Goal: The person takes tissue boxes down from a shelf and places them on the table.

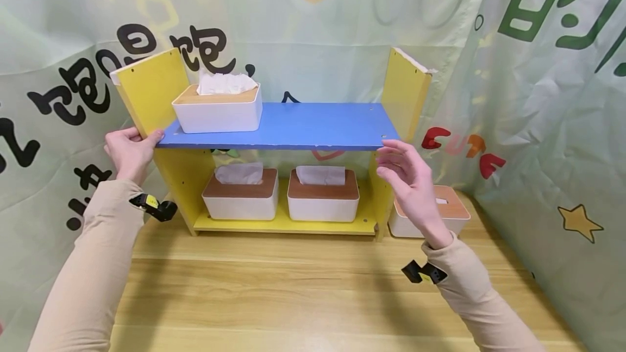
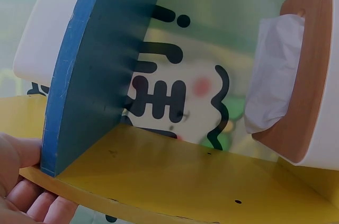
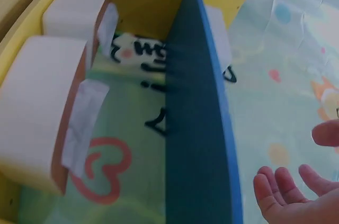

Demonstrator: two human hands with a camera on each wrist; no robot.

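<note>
My left hand [image 1: 131, 154] grips the left side panel [image 1: 150, 88] of a yellow shelf unit. Its thumb lies at the front corner of the blue shelf board [image 1: 318, 124], with the other fingers round the panel's outer side. Near the board's right end is my right hand [image 1: 409, 186], fingers loosely bent, holding nothing. A white tissue box [image 1: 219, 117] with a wooden lid stands on the blue board at the left. Two more tissue boxes, one left [image 1: 239, 206] and one right [image 1: 323, 208], sit on the yellow bottom board.
Outside the unit's right panel [image 1: 407, 88], another tissue box [image 1: 452, 208] stands on the wooden table [image 1: 274, 292], partly hidden behind my right hand and wrist. A pale green printed cloth [image 1: 323, 26] hangs behind and along both sides.
</note>
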